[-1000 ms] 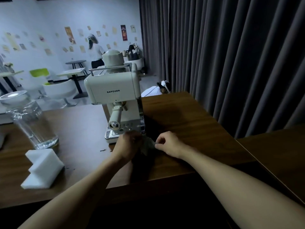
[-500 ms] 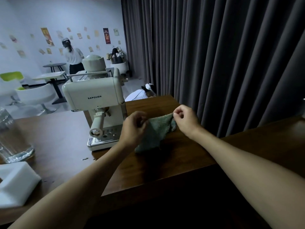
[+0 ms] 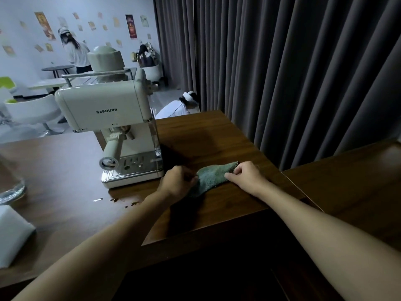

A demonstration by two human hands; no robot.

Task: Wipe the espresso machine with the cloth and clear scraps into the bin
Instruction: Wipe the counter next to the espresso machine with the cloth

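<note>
Wooden table (image 3: 217,137): espresso machine (image 3: 112,118) beside cloth (image 3: 213,175); droplets (image 3: 115,200), glass (image 3: 10,187) left.

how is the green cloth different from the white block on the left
The green cloth is rumpled; the white block is straight-edged. The left hand and right hand pinch the cloth; nothing touches the block. The cloth is right of the espresso machine, the block far left. Both are at the wooden table.

You have lowered the cloth (image 3: 213,177) from mid-air, where it hung stretched half a second ago, onto the bench (image 3: 217,137) at the espresso machine's (image 3: 104,109) 4 o'clock, left hand (image 3: 176,181) and right hand (image 3: 245,177) still pinching its ends.
</note>
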